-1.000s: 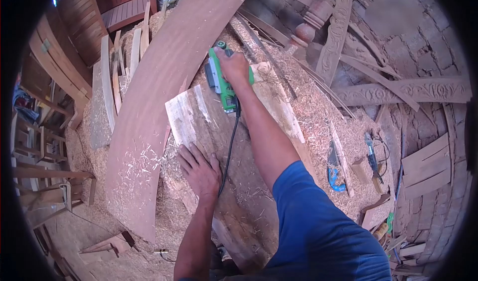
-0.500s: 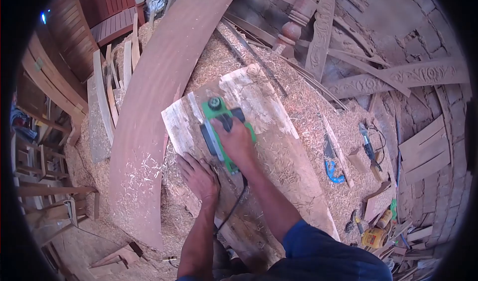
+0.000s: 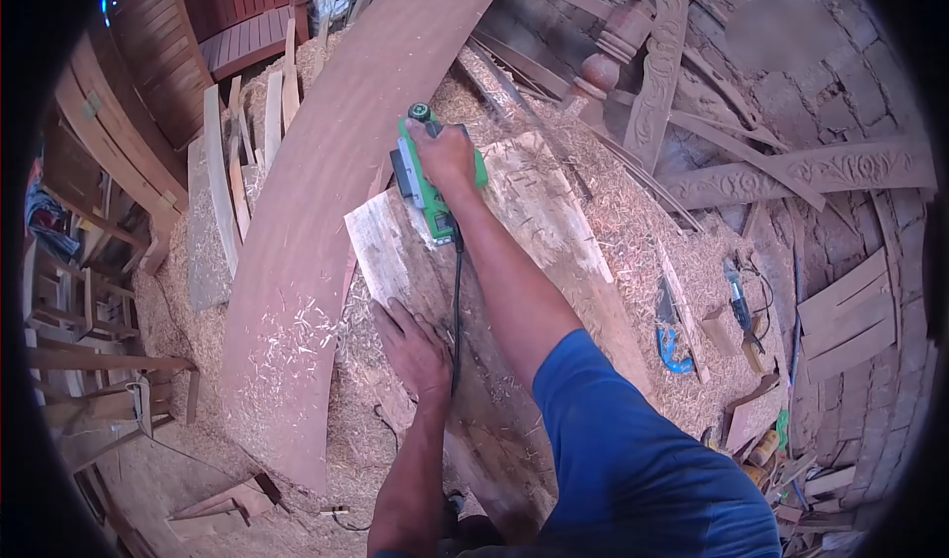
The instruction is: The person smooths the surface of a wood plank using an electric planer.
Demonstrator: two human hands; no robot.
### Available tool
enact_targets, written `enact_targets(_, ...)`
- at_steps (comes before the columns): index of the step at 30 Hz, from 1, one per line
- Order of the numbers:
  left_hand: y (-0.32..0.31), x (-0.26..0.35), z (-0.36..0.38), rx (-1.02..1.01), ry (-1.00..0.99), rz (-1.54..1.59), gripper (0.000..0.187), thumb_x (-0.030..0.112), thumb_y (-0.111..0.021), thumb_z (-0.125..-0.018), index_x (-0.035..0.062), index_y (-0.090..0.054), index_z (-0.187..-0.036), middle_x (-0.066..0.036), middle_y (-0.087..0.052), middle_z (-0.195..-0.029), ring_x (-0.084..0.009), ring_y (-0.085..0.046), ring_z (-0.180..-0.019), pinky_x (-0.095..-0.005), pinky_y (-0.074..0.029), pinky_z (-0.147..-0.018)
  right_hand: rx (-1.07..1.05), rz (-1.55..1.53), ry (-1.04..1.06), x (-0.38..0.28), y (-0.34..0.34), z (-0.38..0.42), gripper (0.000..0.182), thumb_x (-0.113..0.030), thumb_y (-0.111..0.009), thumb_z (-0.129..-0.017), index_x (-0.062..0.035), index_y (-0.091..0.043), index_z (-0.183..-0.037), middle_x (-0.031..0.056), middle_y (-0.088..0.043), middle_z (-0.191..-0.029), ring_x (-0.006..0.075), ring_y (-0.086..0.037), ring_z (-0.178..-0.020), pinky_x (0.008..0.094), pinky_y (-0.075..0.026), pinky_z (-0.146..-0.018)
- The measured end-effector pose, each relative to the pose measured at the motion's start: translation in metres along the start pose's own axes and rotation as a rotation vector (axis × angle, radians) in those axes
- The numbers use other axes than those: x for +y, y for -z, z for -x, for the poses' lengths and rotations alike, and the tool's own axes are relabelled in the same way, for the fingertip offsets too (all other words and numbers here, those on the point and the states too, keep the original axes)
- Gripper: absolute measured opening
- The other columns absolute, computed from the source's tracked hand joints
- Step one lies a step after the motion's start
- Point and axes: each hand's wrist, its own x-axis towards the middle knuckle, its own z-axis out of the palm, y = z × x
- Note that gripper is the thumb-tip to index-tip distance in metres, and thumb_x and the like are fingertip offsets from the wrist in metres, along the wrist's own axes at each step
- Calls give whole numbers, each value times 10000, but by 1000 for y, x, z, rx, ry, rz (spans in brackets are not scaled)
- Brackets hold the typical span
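Note:
A green electric hand planer point(image 3: 431, 202) sits at the far end of a rough wooden board point(image 3: 504, 360), partly past its edge. My right hand point(image 3: 447, 158) is wrapped round the planer's handle. From the planer's rear a black cord point(image 3: 457, 311) runs back along the board toward me. My left hand point(image 3: 415, 352) lies flat with its fingers stretched out, on the board's left edge. Pale, freshly planed patches show at the far end of the board, while its nearer part is browner and strewn with shavings.
A long curved plank point(image 3: 297, 252) lies on the left. On the right are a blue-handled saw point(image 3: 672, 350), a grinder-like power tool point(image 3: 738, 296) and carved wooden pieces point(image 3: 791, 182) against a brick wall point(image 3: 830, 74). Wood shavings point(image 3: 366, 459) cover the ground.
My right hand has pushed the planer forward, away from me, to the board's far end. My left hand stays on the board's left edge. The view has shifted slightly.

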Motion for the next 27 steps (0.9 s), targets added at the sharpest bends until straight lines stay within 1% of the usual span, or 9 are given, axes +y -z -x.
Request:
enact_targets(2,1,-4,0,25,38,91,542,197,-498,-1094,-17,-425,-1586,-300,-396,-1646,-463,-454,-1480,-493,-387,-1228,21,15,31,-2,4,14,718,-620,-698,-945,93,-756,-1001,356,-738,-1089,510,-727,-1059,555,-575,-924)
enact_targets(4,0,-6,-6,55,220,248,532,235,-464,-1118,-11,-437,-1589,-281,-449,-1621,-435,-482,-1468,-462,-393,-1218,-19,95,-2,16,7,45,781,-677,-701,-921,94,-753,-1037,344,-749,-1033,448,-761,-1013,509,-583,-916)
enact_targets(5,0,-7,-8,65,315,328,530,255,-446,-1129,-8,-444,-1590,-271,-475,-1609,-422,-496,-1462,-447,-396,-1213,-31,105,-15,19,15,75,768,-657,-704,-931,98,-744,-1068,337,-750,-1042,451,-758,-1018,510,-583,-914)
enact_targets(8,2,-32,-17,-179,521,640,551,339,-394,-1159,-17,-483,-1570,-264,-551,-1553,-416,-524,-1438,-441,-397,-1197,-90,44,1,62,28,166,726,-604,-717,-956,91,-708,-1164,312,-753,-1086,471,-744,-1041,519,-583,-908)
enact_targets(11,-6,-50,-13,-220,449,775,592,408,-380,-1162,-23,-517,-1544,-272,-612,-1479,-436,-563,-1386,-447,-407,-1175,-59,119,-18,55,38,211,723,-618,-701,-957,76,-693,-1160,334,-745,-1031,503,-728,-1027,554,-574,-891)
enact_targets(14,-9,-50,-8,-202,405,691,613,430,-364,-1161,-21,-508,-1551,-286,-616,-1463,-441,-587,-1346,-457,-415,-1163,-29,91,-30,44,25,189,700,-621,-704,-954,61,-703,-1111,326,-747,-1020,506,-723,-1017,556,-573,-890)
enact_targets(17,-6,-47,-9,-278,480,619,628,442,-348,-1162,-46,-521,-1517,-305,-622,-1428,-437,-602,-1315,-468,-426,-1138,-30,114,-21,19,7,146,671,-610,-709,-954,50,-703,-1073,321,-747,-1003,509,-722,-1007,567,-575,-877)
enact_targets(24,4,-34,-13,-253,481,648,622,429,-341,-1167,-100,-540,-1425,-354,-622,-1338,-464,-611,-1219,-492,-431,-1095,7,10,-16,-20,-44,44,613,-576,-723,-952,30,-728,-1048,296,-757,-1032,478,-735,-1019,551,-585,-886)
enact_targets(27,7,-28,-14,-217,494,648,619,425,-340,-1167,-104,-536,-1424,-348,-623,-1334,-449,-613,-1219,-486,-427,-1097,25,12,-20,-25,-46,34,612,-592,-716,-951,13,-740,-1038,285,-761,-1045,470,-737,-1026,547,-584,-892)
